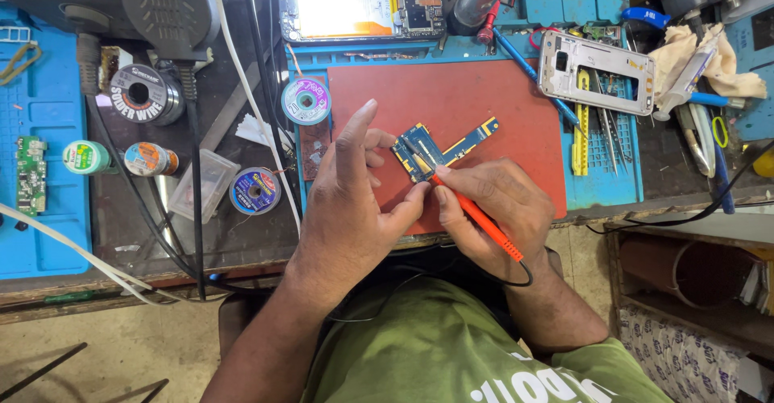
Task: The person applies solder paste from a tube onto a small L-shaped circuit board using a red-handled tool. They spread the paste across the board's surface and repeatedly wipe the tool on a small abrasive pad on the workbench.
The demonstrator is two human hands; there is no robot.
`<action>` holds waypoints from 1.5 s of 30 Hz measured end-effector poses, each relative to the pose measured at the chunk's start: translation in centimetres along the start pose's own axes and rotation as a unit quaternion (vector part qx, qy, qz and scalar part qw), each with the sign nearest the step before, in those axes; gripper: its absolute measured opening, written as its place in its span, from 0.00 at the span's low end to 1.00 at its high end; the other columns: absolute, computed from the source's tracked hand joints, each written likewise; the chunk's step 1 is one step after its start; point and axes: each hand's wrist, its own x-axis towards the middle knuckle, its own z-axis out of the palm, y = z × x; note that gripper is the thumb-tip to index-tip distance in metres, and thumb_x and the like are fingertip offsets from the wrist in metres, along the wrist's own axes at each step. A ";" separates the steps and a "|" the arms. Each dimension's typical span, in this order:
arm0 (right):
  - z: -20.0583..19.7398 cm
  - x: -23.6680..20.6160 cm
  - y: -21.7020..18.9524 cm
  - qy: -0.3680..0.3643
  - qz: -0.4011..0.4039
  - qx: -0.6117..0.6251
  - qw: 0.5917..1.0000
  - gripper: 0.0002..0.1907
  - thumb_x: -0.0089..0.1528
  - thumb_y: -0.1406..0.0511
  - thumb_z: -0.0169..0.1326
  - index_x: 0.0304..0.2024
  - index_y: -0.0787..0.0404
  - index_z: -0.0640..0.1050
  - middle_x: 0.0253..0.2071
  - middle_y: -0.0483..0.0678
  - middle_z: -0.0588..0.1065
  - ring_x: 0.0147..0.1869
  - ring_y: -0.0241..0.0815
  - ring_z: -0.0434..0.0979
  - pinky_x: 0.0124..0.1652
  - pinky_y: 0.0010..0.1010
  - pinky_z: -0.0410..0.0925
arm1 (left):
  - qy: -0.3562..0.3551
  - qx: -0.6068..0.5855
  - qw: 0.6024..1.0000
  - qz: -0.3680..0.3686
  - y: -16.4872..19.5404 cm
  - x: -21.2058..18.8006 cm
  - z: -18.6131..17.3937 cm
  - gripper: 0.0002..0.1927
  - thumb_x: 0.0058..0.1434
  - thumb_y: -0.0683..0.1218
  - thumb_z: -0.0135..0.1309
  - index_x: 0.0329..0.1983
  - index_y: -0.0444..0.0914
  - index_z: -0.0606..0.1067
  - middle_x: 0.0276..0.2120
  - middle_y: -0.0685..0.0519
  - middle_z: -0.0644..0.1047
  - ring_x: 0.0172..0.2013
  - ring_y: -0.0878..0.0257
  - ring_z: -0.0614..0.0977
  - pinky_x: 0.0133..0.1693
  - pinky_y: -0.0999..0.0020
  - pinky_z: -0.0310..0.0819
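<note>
Circuit board [439, 149], blue with gold contacts and a narrow arm reaching up to the right, lies on the red work mat [484, 101] near the front edge of the bench. The right hand [496, 205] is closed around an orange-handled probe [476, 213], thumb and fingers pinched together on the shaft like a pen, and the metal tip rests on the lower left part of the board. A black lead runs from the back of the handle under the wrist. The left hand [355, 189] steadies the board from the left: its fingertips curl in against the board's edge, the thumb lies low toward the right hand's thumb, and the forefinger sticks up loosely, gripping nothing. Whether it presses the board down or merely touches it I cannot tell.

Around the mat sits a blue silicone pad [601, 181]. A silver phone frame [597, 72] lies on it to the right, with a yellow ruler [580, 133] and tweezers [606, 133] beside it. At the back, an opened phone [363, 4] lies with its insides showing. To the left of the mat stand small reels of solder wick [306, 101], a larger spool of solder wire [145, 93] and a clear plastic box [193, 185]. A crumpled cloth [709, 60] lies at the far right.
</note>
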 end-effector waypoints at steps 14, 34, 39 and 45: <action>0.0 -0.1 0.1 0.005 0.001 0.008 1.000 0.13 0.60 0.74 0.65 0.48 0.64 0.81 0.40 0.49 0.80 0.42 0.44 0.81 0.43 0.32 0.74 | -0.005 0.001 1.000 0.005 -0.1 0.0 0.0 0.51 0.55 0.44 0.72 0.73 0.34 0.52 0.50 0.48 0.76 0.43 0.59 0.78 0.45 0.65 0.79; -0.2 -0.8 0.4 0.012 -0.003 0.011 1.000 0.13 0.59 0.75 0.63 0.46 0.65 0.81 0.40 0.49 0.81 0.40 0.44 0.81 0.41 0.31 0.74 | -0.005 0.007 1.000 0.006 -0.1 0.0 -0.1 0.51 0.55 0.44 0.72 0.74 0.34 0.53 0.50 0.47 0.76 0.43 0.59 0.78 0.45 0.65 0.79; -0.2 -0.8 0.3 0.019 -0.006 0.000 1.000 0.12 0.58 0.75 0.64 0.45 0.65 0.81 0.39 0.50 0.80 0.39 0.44 0.80 0.41 0.32 0.73 | -0.008 0.006 1.000 0.006 -0.1 0.1 -0.2 0.51 0.55 0.44 0.72 0.74 0.34 0.52 0.50 0.47 0.76 0.43 0.60 0.78 0.45 0.66 0.80; -0.2 -0.9 0.3 0.023 -0.006 -0.005 1.000 0.12 0.57 0.76 0.64 0.43 0.64 0.82 0.39 0.50 0.80 0.39 0.43 0.80 0.40 0.31 0.73 | -0.007 0.006 1.000 0.010 -0.1 0.2 -0.2 0.50 0.55 0.44 0.72 0.74 0.34 0.52 0.50 0.47 0.76 0.43 0.60 0.79 0.45 0.66 0.80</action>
